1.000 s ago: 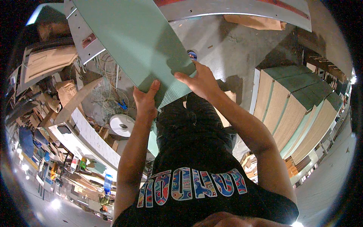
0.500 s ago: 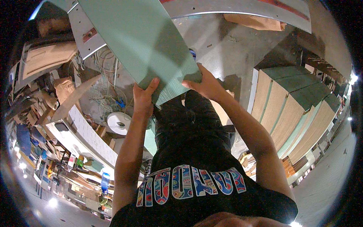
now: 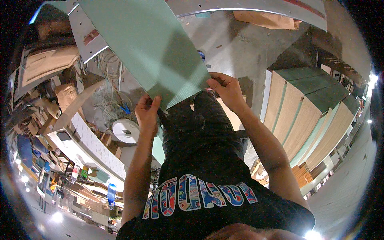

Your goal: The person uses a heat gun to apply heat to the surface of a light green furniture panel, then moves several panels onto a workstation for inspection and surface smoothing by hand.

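A long, pale green board slants from the upper left down to just in front of my legs. At its near end, my left hand grips the left edge close to the corner, its thumb at the rim and its fingers mostly hidden. My right hand pinches the near right corner, thumb and curled fingers together at the edge. The board's far part lies across a grey metal beam with holes and a reddish patch; its far end runs out of the picture.
Stacked boards with green tops stand on the right. At left are tangled cables, a white reel and a long white panel with a dark phone-like thing on it. Brown paper lies beyond the beam.
My right hand has slid outward to the corner, its thumb drawn back from the top face. My left hand has moved slightly down and left. The board has shifted a little left.
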### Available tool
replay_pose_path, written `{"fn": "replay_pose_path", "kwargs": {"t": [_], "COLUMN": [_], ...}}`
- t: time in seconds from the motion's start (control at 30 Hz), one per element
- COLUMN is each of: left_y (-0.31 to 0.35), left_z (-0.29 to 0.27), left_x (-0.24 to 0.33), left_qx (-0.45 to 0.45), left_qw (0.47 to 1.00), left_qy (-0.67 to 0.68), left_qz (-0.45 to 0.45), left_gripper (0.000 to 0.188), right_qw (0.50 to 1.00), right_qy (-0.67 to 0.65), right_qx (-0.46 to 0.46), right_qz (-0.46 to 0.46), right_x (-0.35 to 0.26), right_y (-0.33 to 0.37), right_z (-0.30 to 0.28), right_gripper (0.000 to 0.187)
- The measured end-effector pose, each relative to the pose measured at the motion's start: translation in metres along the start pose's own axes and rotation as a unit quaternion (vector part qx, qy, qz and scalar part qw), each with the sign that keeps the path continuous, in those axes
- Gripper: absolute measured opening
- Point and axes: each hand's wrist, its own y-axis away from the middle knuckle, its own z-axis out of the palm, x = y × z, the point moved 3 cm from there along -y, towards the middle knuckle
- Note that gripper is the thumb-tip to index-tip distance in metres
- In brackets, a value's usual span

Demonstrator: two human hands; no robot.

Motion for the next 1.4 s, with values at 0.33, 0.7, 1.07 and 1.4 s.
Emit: {"fn": "replay_pose_path", "kwargs": {"t": [0.33, 0.7, 1.07, 1.4], "left_y": [0.008, -0.018, -0.021, -0.024], "left_z": [-0.002, 0.035, 0.044, 0.037], "left_x": [0.006, 0.006, -0.002, -0.019], "left_qx": [-0.019, -0.044, -0.018, -0.065], "left_qw": [0.999, 0.99, 0.981, 0.985], "left_qy": [0.026, 0.131, 0.192, 0.151], "left_qz": [-0.004, -0.041, -0.015, -0.06], "left_gripper": [0.027, 0.054, 0.062, 0.069], "right_qw": [0.999, 0.989, 0.987, 0.981], "right_qy": [-0.003, 0.116, 0.152, 0.157], "right_qx": [-0.011, -0.094, -0.053, -0.105], "right_qz": [-0.031, 0.002, 0.014, -0.05], "right_x": [0.005, -0.034, -0.038, -0.048], "right_y": [0.004, -0.026, -0.024, -0.03], "right_z": [-0.007, 0.03, 0.041, 0.037], "right_gripper": [0.035, 0.07, 0.06, 0.087]}}
